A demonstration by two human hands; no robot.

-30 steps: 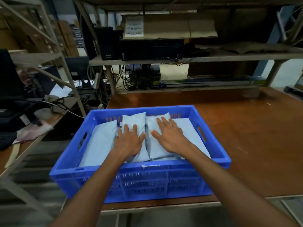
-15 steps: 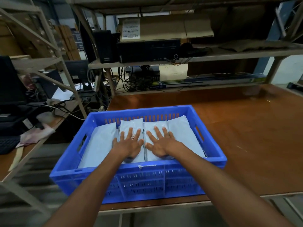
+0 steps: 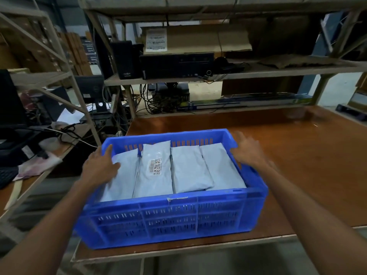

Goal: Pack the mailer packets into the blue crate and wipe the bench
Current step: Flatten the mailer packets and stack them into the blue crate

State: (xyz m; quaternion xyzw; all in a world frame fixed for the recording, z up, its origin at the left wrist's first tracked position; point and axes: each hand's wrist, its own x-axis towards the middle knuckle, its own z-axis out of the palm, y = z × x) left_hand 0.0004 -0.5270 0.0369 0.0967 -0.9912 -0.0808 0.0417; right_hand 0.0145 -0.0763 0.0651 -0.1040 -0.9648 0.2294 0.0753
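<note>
A blue slotted crate [image 3: 170, 221] sits at the front left corner of the brown bench [image 3: 309, 175]. Several pale grey mailer packets [image 3: 190, 167] lie side by side inside it; one of them [image 3: 155, 175] shows a barcode label. My left hand [image 3: 99, 165] is over the crate's left rim, fingers apart, touching the leftmost packet [image 3: 123, 175]. Blurred, with spread fingers, my right hand [image 3: 246, 149] hovers over the crate's right rim. Neither hand holds anything.
Metal shelving [image 3: 238, 75] behind the bench carries a black computer case [image 3: 176, 65], a labelled cardboard box [image 3: 196, 39] and cables. To the left, a lower desk [image 3: 29, 183] holds a keyboard, papers and wires. The crate overhangs near the bench's front edge.
Both hands lifted off the middle packets and moved apart, left hand to the crate's left rim, right hand to its right rim. The labelled packet is now uncovered.
</note>
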